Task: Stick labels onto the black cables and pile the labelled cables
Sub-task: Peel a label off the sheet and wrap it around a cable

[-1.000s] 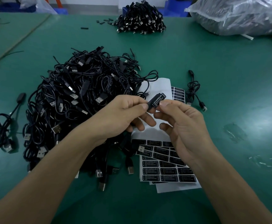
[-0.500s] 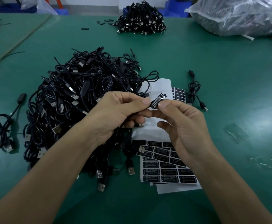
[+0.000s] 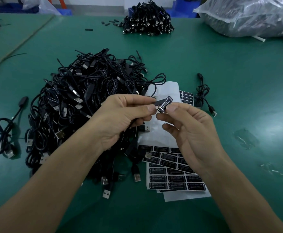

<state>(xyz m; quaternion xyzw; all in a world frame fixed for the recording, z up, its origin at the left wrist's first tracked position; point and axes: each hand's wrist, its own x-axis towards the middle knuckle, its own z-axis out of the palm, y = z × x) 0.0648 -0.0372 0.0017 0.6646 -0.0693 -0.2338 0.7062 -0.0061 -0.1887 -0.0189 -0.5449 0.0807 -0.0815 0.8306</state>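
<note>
Now we hold a black cable's slim in-line controller block (image 3: 159,104) up between both hands, over the green table mat (image 3: 238,78). Our left hand (image 3: 125,118) pinches the block between thumb and forefinger, with the remaining fingers curled underneath. Our right hand (image 3: 191,130) pinches the near end of a glossy black rectangular label (image 3: 166,101) printed "LED CONTROLLER"; the label lies along the block's face and tilts up to the right. The right hand's other fingers are loosely bent and hold nothing.

Below the hands lie white backing sheets of black labels (image 3: 174,177), overlapping one another and partly tucked under the large tangled heap of black USB cables (image 3: 87,98) on our left. One coiled black cable (image 3: 203,93) lies just right of the sheets, and another single black cable (image 3: 8,128) sits left of the heap. Far across the mat are a smaller pile of black cables (image 3: 147,19) and a clear plastic bag (image 3: 248,15).
</note>
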